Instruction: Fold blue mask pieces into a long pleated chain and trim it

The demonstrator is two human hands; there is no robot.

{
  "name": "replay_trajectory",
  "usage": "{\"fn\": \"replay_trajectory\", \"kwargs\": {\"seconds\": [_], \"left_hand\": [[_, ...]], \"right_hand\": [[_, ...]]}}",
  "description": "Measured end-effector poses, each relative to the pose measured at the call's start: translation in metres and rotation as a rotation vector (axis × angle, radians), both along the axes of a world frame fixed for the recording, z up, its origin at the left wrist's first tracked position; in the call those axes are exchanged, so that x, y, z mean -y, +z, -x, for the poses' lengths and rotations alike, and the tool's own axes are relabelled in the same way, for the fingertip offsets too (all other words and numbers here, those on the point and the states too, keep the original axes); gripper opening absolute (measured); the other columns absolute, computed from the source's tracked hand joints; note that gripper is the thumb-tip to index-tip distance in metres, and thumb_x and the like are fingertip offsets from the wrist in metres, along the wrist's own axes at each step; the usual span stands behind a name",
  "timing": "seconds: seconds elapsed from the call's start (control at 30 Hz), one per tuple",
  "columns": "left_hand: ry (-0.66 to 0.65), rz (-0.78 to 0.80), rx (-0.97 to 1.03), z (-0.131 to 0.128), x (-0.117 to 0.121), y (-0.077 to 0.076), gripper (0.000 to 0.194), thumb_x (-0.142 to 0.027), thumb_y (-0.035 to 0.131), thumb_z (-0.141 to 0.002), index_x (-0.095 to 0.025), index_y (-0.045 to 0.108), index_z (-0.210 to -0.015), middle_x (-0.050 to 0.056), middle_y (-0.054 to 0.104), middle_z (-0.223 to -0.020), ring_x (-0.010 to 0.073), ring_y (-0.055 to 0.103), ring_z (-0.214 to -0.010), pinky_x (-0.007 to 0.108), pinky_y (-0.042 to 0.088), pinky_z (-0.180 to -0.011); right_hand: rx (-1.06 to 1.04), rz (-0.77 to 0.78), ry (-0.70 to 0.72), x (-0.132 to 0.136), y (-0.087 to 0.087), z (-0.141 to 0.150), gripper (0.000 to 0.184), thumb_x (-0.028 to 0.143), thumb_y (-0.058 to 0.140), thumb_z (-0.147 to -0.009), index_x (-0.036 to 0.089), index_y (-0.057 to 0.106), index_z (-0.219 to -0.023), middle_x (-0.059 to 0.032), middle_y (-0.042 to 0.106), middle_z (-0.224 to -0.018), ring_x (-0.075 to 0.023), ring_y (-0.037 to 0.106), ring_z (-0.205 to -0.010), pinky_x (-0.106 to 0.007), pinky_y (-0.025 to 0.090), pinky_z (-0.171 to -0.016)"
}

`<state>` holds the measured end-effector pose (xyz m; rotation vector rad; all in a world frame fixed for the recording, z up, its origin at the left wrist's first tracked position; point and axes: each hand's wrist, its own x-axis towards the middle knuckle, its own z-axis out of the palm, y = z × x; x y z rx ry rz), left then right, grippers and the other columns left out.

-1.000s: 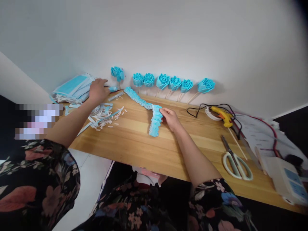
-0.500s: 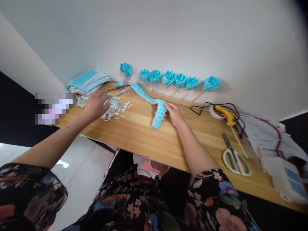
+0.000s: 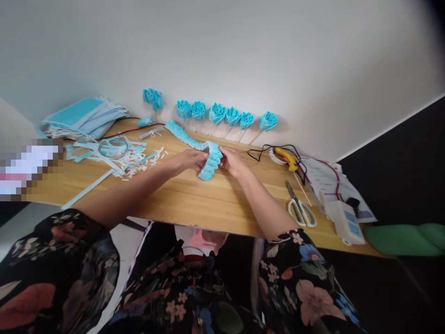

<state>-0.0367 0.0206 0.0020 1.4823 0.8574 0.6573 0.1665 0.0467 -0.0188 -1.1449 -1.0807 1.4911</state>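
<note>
A long pleated light-blue strip (image 3: 211, 162) bends down over the wooden table, its far end trailing back toward the wall. My right hand (image 3: 232, 161) pinches its right edge near the bend. From the other side my left hand (image 3: 190, 160) has its fingers closed at the strip's left edge; the fingertips are partly hidden by the folds. Behind both hands, several blue rosette flowers on thin sticks, such as one rosette flower (image 3: 218, 113), lean against the wall.
Blue face masks (image 3: 81, 116) are stacked at the back left. White and blue scraps (image 3: 139, 162) lie around a clear tape roll (image 3: 113, 147). To the right are a yellow glue gun (image 3: 288, 158), scissors (image 3: 299, 208), papers (image 3: 323, 174) and a white box (image 3: 347, 222).
My left hand has moved from above the scraps rightward to the strip, uncovering the tape roll. My right hand keeps its hold. The view has turned to the right.
</note>
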Motion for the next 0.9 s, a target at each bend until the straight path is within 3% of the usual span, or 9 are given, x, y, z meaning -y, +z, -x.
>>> {"fn": "replay_trajectory", "kwargs": {"seconds": [0.1, 0.23, 0.37, 0.57, 0.77, 0.9], "left_hand": [[-0.067, 0.122, 0.053, -0.009, -0.007, -0.004, 0.039, -0.048, 0.066, -0.086, -0.009, 0.067, -0.084, 0.01, 0.07, -0.076, 0.0147, 0.064, -0.065, 0.028, 0.052, -0.064], [-0.022, 0.124, 0.045, -0.016, -0.01, -0.011, 0.032, -0.042, 0.068, -0.086, -0.011, 0.064, -0.079, 0.007, 0.069, -0.069, 0.0118, 0.063, -0.059, 0.023, 0.049, -0.058], [0.041, 0.105, 0.001, -0.02, -0.009, -0.017, 0.023, -0.032, 0.065, -0.088, -0.013, 0.062, -0.075, 0.005, 0.067, -0.063, 0.0116, 0.063, -0.055, 0.022, 0.049, -0.054], [0.087, 0.082, 0.006, -0.019, -0.005, -0.023, 0.021, -0.028, 0.063, -0.09, -0.014, 0.061, -0.073, 0.003, 0.066, -0.059, 0.0103, 0.061, -0.051, 0.021, 0.048, -0.051], [0.125, 0.081, 0.026, -0.019, -0.003, -0.024, 0.022, -0.023, 0.06, -0.091, -0.014, 0.06, -0.071, 0.002, 0.064, -0.055, 0.0097, 0.059, -0.047, 0.021, 0.048, -0.051], [0.114, 0.076, 0.026, -0.018, -0.001, -0.02, 0.025, -0.022, 0.061, -0.09, -0.013, 0.059, -0.066, 0.001, 0.063, -0.054, 0.0089, 0.059, -0.048, 0.02, 0.046, -0.051]], "right_hand": [[0.046, -0.041, -0.004, 0.007, -0.001, -0.007, 0.045, 0.057, 0.082, -0.062, 0.019, 0.06, -0.072, 0.0052, 0.055, -0.057, -0.0076, 0.049, -0.049, -0.019, 0.036, -0.042], [0.126, -0.08, -0.029, 0.013, -0.011, -0.009, 0.051, 0.065, 0.079, -0.059, 0.02, 0.059, -0.067, 0.0048, 0.053, -0.057, -0.0088, 0.048, -0.05, -0.021, 0.038, -0.043], [0.153, -0.131, -0.03, 0.02, -0.019, -0.005, 0.054, 0.071, 0.074, -0.065, 0.021, 0.054, -0.063, 0.004, 0.051, -0.057, -0.0094, 0.047, -0.051, -0.023, 0.039, -0.047], [0.197, -0.119, 0.003, 0.031, -0.013, -0.002, 0.062, 0.083, 0.052, -0.075, 0.022, 0.057, -0.068, 0.0002, 0.056, -0.064, -0.0129, 0.05, -0.057, -0.026, 0.042, -0.053], [0.246, -0.169, 0.059, 0.037, -0.007, -0.001, 0.05, 0.067, 0.075, -0.068, 0.021, 0.055, -0.063, 0.0036, 0.05, -0.059, -0.01, 0.044, -0.055, -0.024, 0.037, -0.053], [0.281, -0.172, 0.091, 0.037, -0.009, -0.002, 0.049, 0.065, 0.074, -0.069, 0.021, 0.054, -0.062, 0.0038, 0.05, -0.057, -0.0102, 0.043, -0.053, -0.024, 0.037, -0.052]]}}
